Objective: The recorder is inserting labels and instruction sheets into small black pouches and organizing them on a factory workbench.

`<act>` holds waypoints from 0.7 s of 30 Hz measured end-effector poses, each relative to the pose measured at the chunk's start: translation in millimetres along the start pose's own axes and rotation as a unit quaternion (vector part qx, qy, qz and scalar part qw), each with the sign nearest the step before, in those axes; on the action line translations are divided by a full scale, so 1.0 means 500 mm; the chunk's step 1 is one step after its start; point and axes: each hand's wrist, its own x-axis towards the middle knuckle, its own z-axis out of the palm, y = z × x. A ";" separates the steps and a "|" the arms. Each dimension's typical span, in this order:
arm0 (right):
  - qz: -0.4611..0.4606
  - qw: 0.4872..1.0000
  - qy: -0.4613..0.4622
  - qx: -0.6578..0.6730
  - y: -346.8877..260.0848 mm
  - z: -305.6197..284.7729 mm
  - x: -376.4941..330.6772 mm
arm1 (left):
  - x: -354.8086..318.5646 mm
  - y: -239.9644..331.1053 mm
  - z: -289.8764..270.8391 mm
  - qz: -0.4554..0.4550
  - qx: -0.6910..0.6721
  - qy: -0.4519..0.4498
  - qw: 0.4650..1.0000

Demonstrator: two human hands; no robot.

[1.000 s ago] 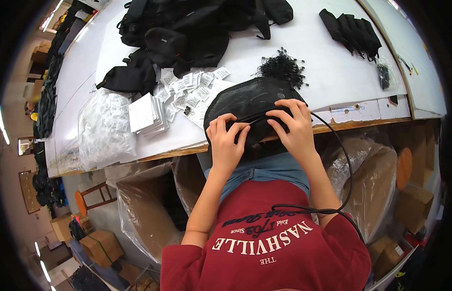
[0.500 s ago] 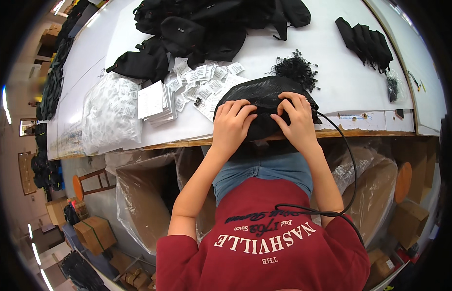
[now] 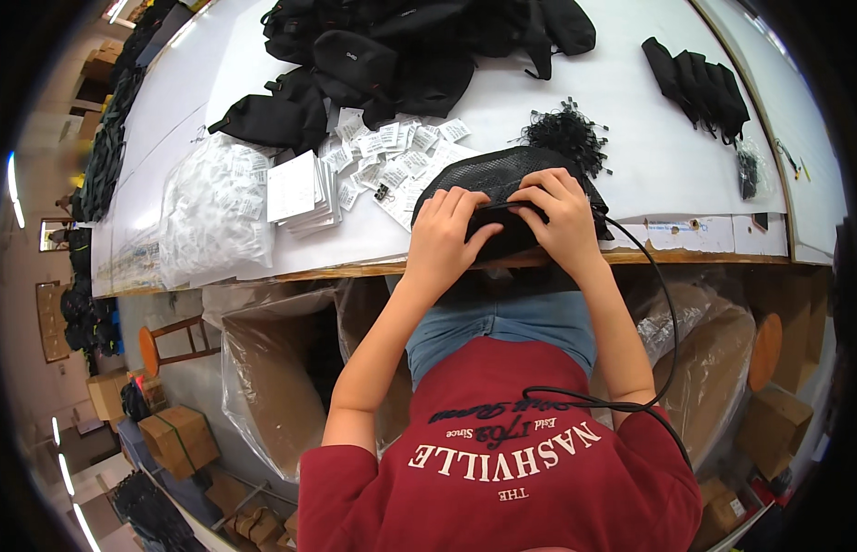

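A black pouch with a mesh panel lies at the near edge of the table in front of me. My left hand grips its near left side, fingertips on the upper edge and thumb lower down, on the black fabric. Opposite it, my right hand pinches the pouch's edge between bent fingers and thumb. Between the two hands runs a dark seam or opening; which one I cannot tell. Just behind the pouch sits a tangle of thin black cords with small tabs.
To the left lie a clear plastic bag of white tags, a stack of white cards and loose white labels. Black bags are heaped at the back; folded black pieces lie far right. A plastic-lined carton stands below.
My fingers have shifted on the pouch: the left thumb has spread downward from the fingers, and the right fingers have moved slightly inward along its edge. The pouch stays in place.
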 end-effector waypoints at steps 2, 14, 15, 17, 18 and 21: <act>-0.002 1.000 -0.014 0.020 0.003 -0.002 0.002 | -0.005 0.001 0.001 -0.017 0.007 0.015 1.000; 0.010 0.998 -0.043 0.038 -0.002 -0.010 0.008 | -0.019 -0.091 -0.017 -0.100 -0.068 0.114 0.986; 0.021 0.998 -0.042 0.048 -0.006 -0.012 0.006 | -0.018 -0.117 -0.025 -0.188 -0.017 0.121 0.975; 0.023 0.997 -0.040 0.063 -0.019 -0.013 0.008 | -0.056 -0.181 -0.037 -0.220 0.149 0.112 0.958; 0.026 0.995 -0.035 0.087 -0.026 -0.012 0.007 | -0.064 -0.192 -0.042 -0.223 0.200 0.102 0.949; 0.031 0.991 -0.032 0.122 -0.046 -0.017 0.008 | -0.081 -0.206 -0.042 -0.250 0.188 0.063 0.948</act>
